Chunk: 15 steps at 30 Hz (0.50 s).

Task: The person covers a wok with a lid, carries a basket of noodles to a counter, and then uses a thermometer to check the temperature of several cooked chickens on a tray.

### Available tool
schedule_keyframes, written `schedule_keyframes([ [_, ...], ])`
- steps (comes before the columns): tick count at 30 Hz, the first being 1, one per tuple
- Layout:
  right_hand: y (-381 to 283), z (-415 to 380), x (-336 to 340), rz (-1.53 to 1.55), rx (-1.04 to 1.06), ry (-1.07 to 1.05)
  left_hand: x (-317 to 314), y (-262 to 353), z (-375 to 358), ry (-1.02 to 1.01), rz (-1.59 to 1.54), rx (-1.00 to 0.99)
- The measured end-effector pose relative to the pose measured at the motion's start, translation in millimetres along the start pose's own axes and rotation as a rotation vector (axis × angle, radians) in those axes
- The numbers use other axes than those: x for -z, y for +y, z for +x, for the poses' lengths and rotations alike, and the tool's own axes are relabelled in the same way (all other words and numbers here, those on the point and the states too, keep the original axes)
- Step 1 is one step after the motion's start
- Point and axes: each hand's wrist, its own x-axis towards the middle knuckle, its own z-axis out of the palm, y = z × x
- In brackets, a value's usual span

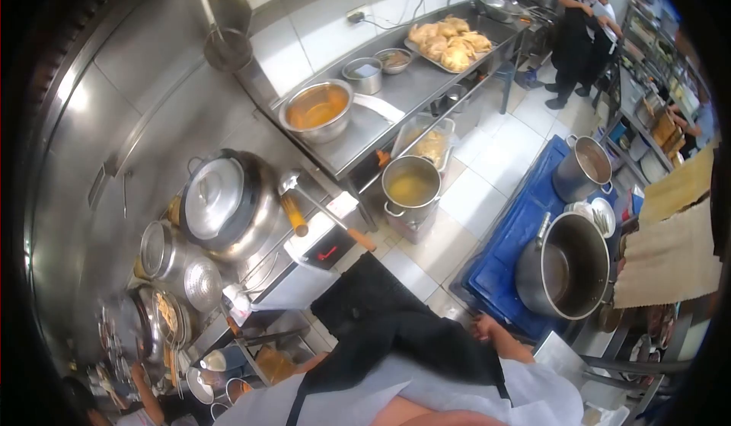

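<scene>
At the lower right, my right hand (483, 327) is beside the near edge of a blue chest (502, 255). Its fingers look curled, and what they hold, if anything, is too small to make out. Only a strip of skin of my left arm shows at the lower left, beside the black apron (381, 304); the fingers of that hand are hidden. On the chest stand a large empty-looking pot (527, 274), a smaller pot (567, 181) and a white plate (604, 216).
A steel table (396, 102) bears whole chickens (449, 41) and bowls. A pot of yellow liquid (411, 186) stands before it. Left are a lidded wok (217, 197) and a ladle (327, 213). Two people (582, 38) stand far back; another person's arm (148, 395) shows lower left.
</scene>
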Motion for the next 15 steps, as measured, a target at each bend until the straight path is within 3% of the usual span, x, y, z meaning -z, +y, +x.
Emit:
schedule_keyframes([
  [1,6,-8,-6,-0.085,-0.043,0.075,1,5,4,-0.026,0.017,-0.006],
  [3,36,10,-6,-0.218,-0.005,0.019,2,9,-1,-0.079,0.042,-0.016],
  [4,47,22,-1,-0.363,0.034,-0.026,9,35,70,-0.101,0.053,-0.025],
  [6,36,16,-9,-0.445,0.087,0.066,23,43,75,-0.121,0.065,-0.032],
  [7,29,8,-17,-0.531,0.131,0.156,39,54,78,-0.091,-0.299,0.007],
  [8,10,-9,-22,-0.384,0.08,0.21,55,72,79,-0.059,-0.667,0.049],
  [9,50,36,-1,-0.388,0.076,0.21,68,102,81,-0.061,-0.673,0.049],
  [11,77,144,24,-0.726,0.774,-0.159,128,181,56,0.007,-0.71,0.364],
  [12,48,104,20,-0.728,0.774,-0.162,121,178,66,0.008,-0.713,0.367],
  [14,-46,8,3,-0.156,0.207,0.099,108,166,91,0.044,-0.406,0.191],
  [15,-58,-1,5,-0.158,0.222,0.13,122,195,75,0.048,-0.407,0.196],
])
